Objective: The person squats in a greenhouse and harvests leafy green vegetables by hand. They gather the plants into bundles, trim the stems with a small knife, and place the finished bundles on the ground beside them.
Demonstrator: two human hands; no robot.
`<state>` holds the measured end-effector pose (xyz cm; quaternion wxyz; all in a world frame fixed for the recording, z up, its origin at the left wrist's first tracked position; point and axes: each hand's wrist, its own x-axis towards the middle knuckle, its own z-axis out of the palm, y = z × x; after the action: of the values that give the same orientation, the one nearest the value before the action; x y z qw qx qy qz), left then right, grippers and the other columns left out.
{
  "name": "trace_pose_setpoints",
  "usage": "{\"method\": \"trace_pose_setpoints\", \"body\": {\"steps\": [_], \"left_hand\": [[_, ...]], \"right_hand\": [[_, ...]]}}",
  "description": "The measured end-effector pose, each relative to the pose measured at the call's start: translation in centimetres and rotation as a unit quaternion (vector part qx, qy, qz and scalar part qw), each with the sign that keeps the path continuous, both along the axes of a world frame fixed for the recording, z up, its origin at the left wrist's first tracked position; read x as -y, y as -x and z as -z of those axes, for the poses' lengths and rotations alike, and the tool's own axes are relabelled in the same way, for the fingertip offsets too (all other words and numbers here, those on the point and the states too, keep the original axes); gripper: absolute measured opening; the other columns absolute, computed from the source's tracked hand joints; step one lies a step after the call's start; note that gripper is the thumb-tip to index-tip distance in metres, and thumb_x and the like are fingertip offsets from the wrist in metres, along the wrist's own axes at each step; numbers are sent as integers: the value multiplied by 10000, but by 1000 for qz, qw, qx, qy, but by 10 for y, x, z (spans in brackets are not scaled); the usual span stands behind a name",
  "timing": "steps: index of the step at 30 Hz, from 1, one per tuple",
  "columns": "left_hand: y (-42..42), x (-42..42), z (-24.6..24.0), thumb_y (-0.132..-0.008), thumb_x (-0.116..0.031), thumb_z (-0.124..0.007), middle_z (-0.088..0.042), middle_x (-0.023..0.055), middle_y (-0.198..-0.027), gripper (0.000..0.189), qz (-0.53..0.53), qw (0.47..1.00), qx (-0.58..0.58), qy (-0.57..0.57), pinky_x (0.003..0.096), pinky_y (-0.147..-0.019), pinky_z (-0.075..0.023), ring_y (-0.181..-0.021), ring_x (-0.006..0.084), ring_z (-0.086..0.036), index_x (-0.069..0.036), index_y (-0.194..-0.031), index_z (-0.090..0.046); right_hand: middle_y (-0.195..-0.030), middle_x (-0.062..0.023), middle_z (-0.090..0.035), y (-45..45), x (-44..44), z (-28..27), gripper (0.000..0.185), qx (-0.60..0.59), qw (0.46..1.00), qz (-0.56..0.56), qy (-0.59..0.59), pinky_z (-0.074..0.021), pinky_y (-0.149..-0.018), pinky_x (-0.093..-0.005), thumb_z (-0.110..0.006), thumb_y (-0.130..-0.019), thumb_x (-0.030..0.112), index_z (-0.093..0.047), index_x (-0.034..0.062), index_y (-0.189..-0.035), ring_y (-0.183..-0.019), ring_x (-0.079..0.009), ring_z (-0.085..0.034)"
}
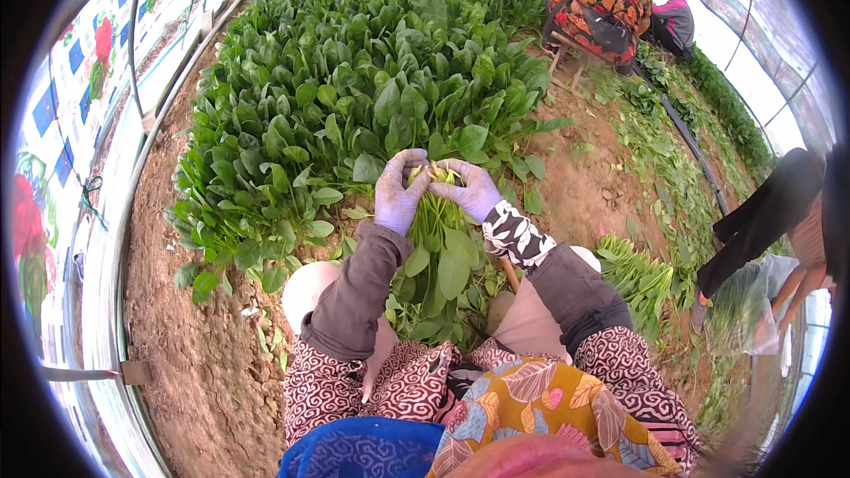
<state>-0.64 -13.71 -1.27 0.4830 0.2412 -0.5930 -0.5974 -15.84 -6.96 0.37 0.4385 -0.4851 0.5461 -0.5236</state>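
A bunch of spinach (455, 264) hangs leaves-down in front of my body, its pale root ends gathered at the top. My left hand (397, 191), in a soiled thin purple glove, grips the stems from the left side near the roots. Opposite it, my right hand (473, 190), gloved alike, pinches the same root ends between thumb and fingers. The fingertips of both hands almost meet there. Just beyond them stands a dense bed of growing spinach (372, 89). Loose leaves lie beneath the bunch, between my legs.
Cut spinach (636, 275) lies heaped on the soil at my right. One person (607, 6) sits on a low stool ahead; another person (676, 18) is farther back. At far right a person bends over a clear plastic bag (750, 309). A dark hose (690, 136) crosses the ground.
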Motion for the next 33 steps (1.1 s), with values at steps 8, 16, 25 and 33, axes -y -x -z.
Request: {"method": "trace_pose_setpoints", "body": {"steps": [8,16,25,33], "left_hand": [[16,-5,2,-901,-109,-656,-610,35,-951,273,9,999,-40,-28,233,-792,-470,-867,90,-554,-5,-1141,-577],[18,-4,-3,-885,-82,-674,-565,-14,-880,250,-1,995,-42,-85,198,-730,-444,-803,58,-513,-8,-1113,-602],[17,-3,-13,-841,-55,-709,-533,-38,-766,323,-48,999,9,-15,188,-623,-421,-694,42,-474,-15,-1144,-605],[15,-4,-18,-854,-41,-696,-536,-45,-763,307,-50,997,-50,42,180,-634,-416,-703,33,-488,-12,-1146,-604]], "right_hand": [[-1024,-27,-647,4,-3,-2,420,63,998,-11,1,-487,-853,-240,-791,-792,138,-594,15,-1143,-924,-90,-597],[-1064,-20,-630,6,-2,-10,422,13,1000,-8,15,-470,-887,-260,-784,-798,154,-578,27,-1144,-985,-102,-578],[-1065,-40,-643,2,2,-8,432,28,1000,4,-11,-477,-873,-255,-774,-799,112,-582,-1,-1169,-959,-97,-581],[-974,-4,-658,6,-2,-19,433,72,997,-12,-41,-490,-745,-219,-809,-769,149,-597,6,-1119,-832,-74,-597]]}}
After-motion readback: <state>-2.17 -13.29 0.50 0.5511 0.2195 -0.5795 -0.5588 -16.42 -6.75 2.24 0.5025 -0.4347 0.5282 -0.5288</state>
